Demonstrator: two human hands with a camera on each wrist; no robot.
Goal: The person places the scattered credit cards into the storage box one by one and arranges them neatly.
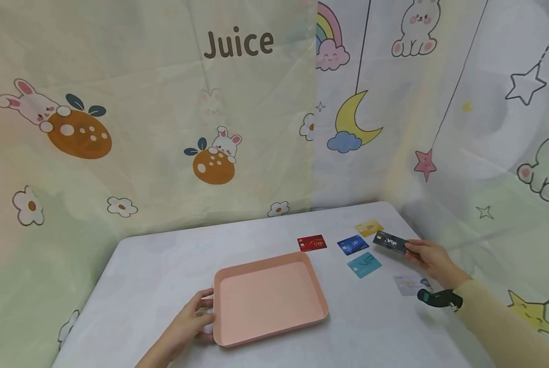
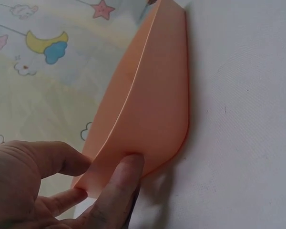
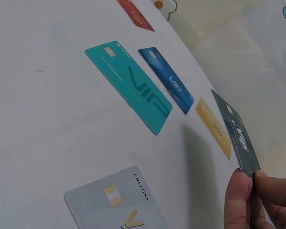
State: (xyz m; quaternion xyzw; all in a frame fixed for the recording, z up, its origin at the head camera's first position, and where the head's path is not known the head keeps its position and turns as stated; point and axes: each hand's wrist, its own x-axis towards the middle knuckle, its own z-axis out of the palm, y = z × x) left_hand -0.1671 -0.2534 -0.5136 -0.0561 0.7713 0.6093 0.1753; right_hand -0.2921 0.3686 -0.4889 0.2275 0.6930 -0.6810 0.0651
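My right hand (image 1: 432, 260) pinches a black VIP card (image 1: 390, 242) by one end, between thumb and fingers. In the right wrist view this card (image 3: 236, 131) is tilted above the table. Below that hand lies a silver-grey card (image 1: 407, 285), partly covered by the wrist strap. Farther left are a teal card (image 1: 364, 265), a blue card (image 1: 353, 245), a yellow card (image 1: 368, 227) and a red card (image 1: 312, 243). My left hand (image 1: 189, 322) touches the left end of a pink tray (image 1: 317, 286) from outside. In the left wrist view, fingertips (image 2: 132, 164) press its outer wall (image 2: 157, 86).
The tray lies on a white-covered table (image 1: 164, 266), to the left of the loose cards. Printed fabric hangs (image 1: 150, 128) behind the table and along its right side. A black strap (image 1: 439, 298) crosses the right wrist.
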